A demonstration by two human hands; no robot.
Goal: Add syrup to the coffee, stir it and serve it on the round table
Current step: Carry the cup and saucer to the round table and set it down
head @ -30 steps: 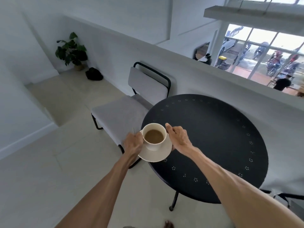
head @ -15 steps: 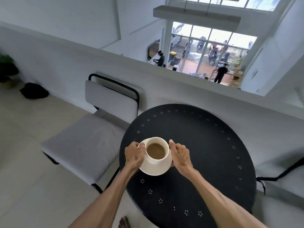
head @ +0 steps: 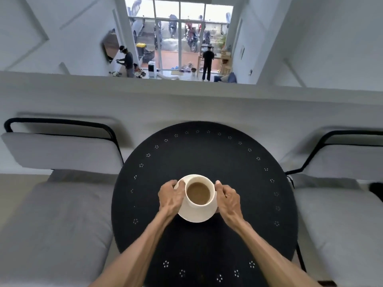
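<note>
A white cup (head: 199, 194) of light brown coffee stands on a white saucer (head: 196, 216). My left hand (head: 170, 195) grips the saucer's left rim and my right hand (head: 228, 198) grips its right rim. Both hold the saucer over the middle of the round black table (head: 207, 154), which has a ring of small white dot patterns near its edge. I cannot tell whether the saucer touches the tabletop. No syrup or spoon is in view.
A grey cushioned chair (head: 58, 195) with a black metal frame stands left of the table, and a matching chair (head: 335, 204) stands on the right. A low white wall (head: 186, 100) runs behind the table. Beyond it, a lower floor with two people and glass doors.
My view has swung from the table's left side to face it squarely. Both hands have carried the cup and saucer from the table's near-left edge to above its middle.
</note>
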